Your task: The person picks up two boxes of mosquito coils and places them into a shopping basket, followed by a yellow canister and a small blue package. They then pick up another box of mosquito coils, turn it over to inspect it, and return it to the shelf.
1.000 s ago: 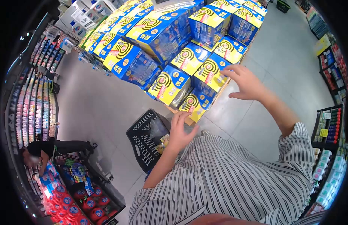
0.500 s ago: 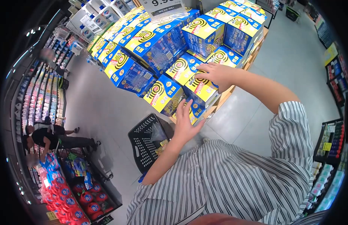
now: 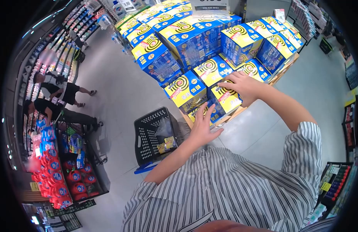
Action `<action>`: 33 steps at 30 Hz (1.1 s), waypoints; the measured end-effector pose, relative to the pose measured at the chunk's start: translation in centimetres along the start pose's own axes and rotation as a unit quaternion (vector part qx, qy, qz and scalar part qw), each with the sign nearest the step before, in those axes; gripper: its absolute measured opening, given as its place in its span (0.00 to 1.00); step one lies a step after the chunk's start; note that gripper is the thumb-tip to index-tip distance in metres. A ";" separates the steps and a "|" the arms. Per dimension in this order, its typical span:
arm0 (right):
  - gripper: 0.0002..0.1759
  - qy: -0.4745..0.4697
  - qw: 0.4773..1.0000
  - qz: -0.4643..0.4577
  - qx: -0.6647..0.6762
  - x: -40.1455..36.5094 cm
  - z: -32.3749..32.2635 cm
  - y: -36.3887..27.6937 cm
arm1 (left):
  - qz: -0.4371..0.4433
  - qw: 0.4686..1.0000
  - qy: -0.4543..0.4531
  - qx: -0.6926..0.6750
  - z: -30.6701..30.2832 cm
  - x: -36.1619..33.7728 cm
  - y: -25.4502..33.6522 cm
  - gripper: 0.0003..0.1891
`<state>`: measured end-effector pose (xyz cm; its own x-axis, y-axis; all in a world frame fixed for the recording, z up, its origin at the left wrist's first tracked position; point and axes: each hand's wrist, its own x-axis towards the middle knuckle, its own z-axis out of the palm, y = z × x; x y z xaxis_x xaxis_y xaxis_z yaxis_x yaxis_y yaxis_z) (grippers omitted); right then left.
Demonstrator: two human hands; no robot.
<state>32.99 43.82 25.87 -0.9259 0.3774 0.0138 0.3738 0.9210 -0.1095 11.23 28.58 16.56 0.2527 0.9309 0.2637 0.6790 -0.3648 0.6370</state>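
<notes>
Blue-and-yellow mosquito coil boxes [image 3: 210,70] with black spirals are stacked before me. My right hand [image 3: 244,87] grips a front box [image 3: 224,101], fingers over its top and thumb by its right side. My left hand [image 3: 202,127] is open with fingers spread, fingertips at a lower box [image 3: 194,116] whose face they partly cover. Left of the gripped box sits another box [image 3: 185,89].
A black shopping basket [image 3: 144,120] with small yellow packs [image 3: 166,145] inside is at my left. Further left, two people stand by a cart [image 3: 92,135] and red packages [image 3: 51,170]. A price sign [image 3: 210,8] rises over the stack; a wooden pallet edge [image 3: 277,77] runs beneath.
The view has shifted, so the stack sits further right and the basket shows more fully. Both hands keep nearly the same places at the front boxes. Another person shows more at left.
</notes>
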 end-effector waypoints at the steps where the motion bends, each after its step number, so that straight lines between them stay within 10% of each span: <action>1: 0.54 0.000 1.000 -0.009 0.001 0.1 -0.2 -0.3 | -0.007 1.000 0.006 0.003 0.0 -0.2 -0.1 0.48; 16: 0.49 0.029 0.996 -0.024 0.079 1.7 -5.1 -9.5 | 0.012 0.986 0.076 -0.147 -2.7 -5.0 -0.8 0.75; 25: 0.54 -0.010 0.962 -0.031 0.271 8.0 -5.0 -14.5 | -0.008 0.965 0.149 -0.217 -8.7 -9.2 -2.0 0.66; 33: 0.38 -0.048 0.819 0.043 0.570 14.1 0.3 -16.6 | -0.132 0.750 0.213 -0.612 -10.7 -14.9 -3.9 0.50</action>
<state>13.72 33.81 27.54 -0.9189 0.3773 -0.1153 0.1954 0.1814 -0.9638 -2.53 15.90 17.92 -0.2000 0.9784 0.0525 -0.5407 -0.1549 0.8268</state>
